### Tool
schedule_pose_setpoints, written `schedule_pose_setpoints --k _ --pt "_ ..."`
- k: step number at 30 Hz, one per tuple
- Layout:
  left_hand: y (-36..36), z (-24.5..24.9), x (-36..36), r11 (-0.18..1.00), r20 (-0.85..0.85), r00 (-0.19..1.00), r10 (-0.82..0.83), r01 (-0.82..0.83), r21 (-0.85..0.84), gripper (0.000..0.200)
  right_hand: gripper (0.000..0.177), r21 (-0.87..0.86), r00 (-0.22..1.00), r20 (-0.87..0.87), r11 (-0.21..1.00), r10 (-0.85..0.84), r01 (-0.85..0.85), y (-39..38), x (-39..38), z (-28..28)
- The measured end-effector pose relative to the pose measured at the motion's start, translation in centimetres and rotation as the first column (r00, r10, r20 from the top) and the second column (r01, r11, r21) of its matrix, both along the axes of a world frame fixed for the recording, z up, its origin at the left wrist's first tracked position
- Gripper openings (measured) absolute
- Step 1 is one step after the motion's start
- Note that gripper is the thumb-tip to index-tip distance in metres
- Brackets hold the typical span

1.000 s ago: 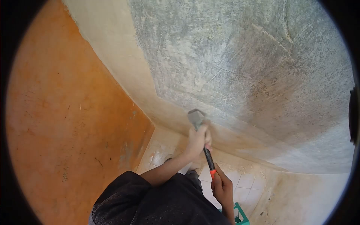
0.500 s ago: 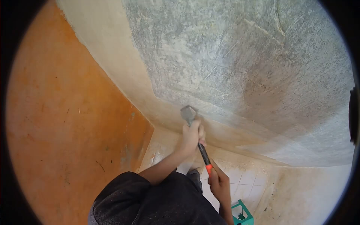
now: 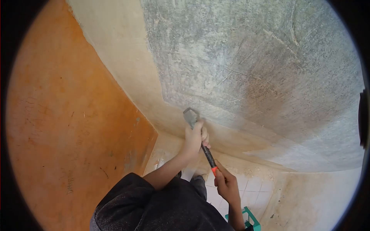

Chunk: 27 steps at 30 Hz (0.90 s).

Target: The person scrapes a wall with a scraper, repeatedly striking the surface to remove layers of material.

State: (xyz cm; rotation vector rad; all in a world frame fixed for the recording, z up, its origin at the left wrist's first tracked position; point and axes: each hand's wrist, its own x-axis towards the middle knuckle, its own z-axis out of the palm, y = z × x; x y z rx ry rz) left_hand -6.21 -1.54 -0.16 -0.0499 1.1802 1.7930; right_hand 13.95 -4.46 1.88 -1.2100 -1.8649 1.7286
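Observation:
A long tool [image 3: 208, 156] with a black and red handle and a flat grey metal head slants across the middle of the view. My left hand [image 3: 195, 138] is wrapped round it just below the head. Lower down, my right hand [image 3: 226, 184] grips the handle by its red part. The metal head is at the wall [image 3: 216, 77], near the lower border of the rough grey area; whether its edge touches the surface I cannot tell.
An orange wall [image 3: 77, 115] meets the scraped wall at the left. Below are the white floor tiles [image 3: 252, 184] with debris along the wall's foot. A green stool [image 3: 252, 218] stands at the lower right, partly behind my right forearm.
The tool's head has shifted slightly left, with my left hand still round it. My right hand has moved a little right and down. The view has shifted slightly.

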Motion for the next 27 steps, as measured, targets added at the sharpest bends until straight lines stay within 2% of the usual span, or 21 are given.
schedule_pose_setpoints --k 2,6,8,10,12,14,16,20,22,23,26,27 --pt "-0.4 -0.8 -0.3 0.998 -0.079 0.996 -0.051 0.054 0.043 0.033 0.036 -0.032 0.999 0.044 0.999 0.005 -0.004 -0.6 -0.1 -0.1" --pt "0.1 1.4 1.7 0.994 -0.006 0.995 -0.100 0.100 0.035 0.038 0.038 -0.051 0.996 0.088 0.998 -0.034 0.039 -0.1 2.1 1.2" --pt "0.0 1.3 0.6 0.997 -0.003 0.997 -0.080 0.080 0.008 0.042 0.037 -0.037 0.997 0.076 0.999 -0.024 0.027 0.2 0.2 1.3" --pt "-0.9 -0.2 -2.1 0.997 -0.023 0.999 -0.038 0.040 0.065 0.043 0.040 0.040 0.998 -0.026 0.998 0.050 -0.049 0.1 -2.0 0.3" --pt "-0.8 -0.1 -2.0 0.998 -0.068 0.998 0.001 0.002 0.058 0.043 0.040 0.016 0.997 -0.029 0.998 0.068 -0.067 -0.2 -2.1 1.1" --pt "-0.5 1.4 -0.4 0.999 -0.011 0.999 -0.039 0.038 -0.018 0.047 0.040 0.004 1.000 0.005 1.000 -0.012 0.012 -0.8 -0.3 1.4" --pt "-0.1 2.2 0.3 0.999 0.008 0.999 -0.046 0.046 -0.014 0.050 0.041 -0.030 0.999 0.035 0.999 -0.028 0.029 -0.6 0.2 2.2" --pt "-1.2 0.8 -2.3 0.999 -0.028 0.999 -0.027 0.028 0.043 0.050 0.039 0.009 0.996 0.062 0.998 0.064 -0.065 -0.9 -2.0 1.3" --pt "-1.4 0.9 -2.6 0.996 -0.068 0.997 -0.031 0.037 0.086 0.050 0.041 -0.087 1.000 0.025 0.996 0.011 -0.009 -1.1 -2.3 1.4" --pt "-1.1 1.3 -1.7 0.999 0.024 0.999 -0.030 0.029 0.017 0.049 0.041 -0.037 0.999 0.042 0.999 -0.009 0.011 -1.3 -1.7 1.7" --pt "-0.6 1.8 0.2 0.993 -0.016 0.994 -0.106 0.107 0.045 0.048 0.039 -0.038 0.991 0.119 0.997 -0.056 0.061 -1.5 0.0 3.1" --pt "-0.7 2.0 0.0 0.996 0.047 0.995 -0.088 0.088 0.009 0.046 0.039 -0.017 0.990 0.134 0.999 -0.046 0.048 -1.6 -0.7 2.8"
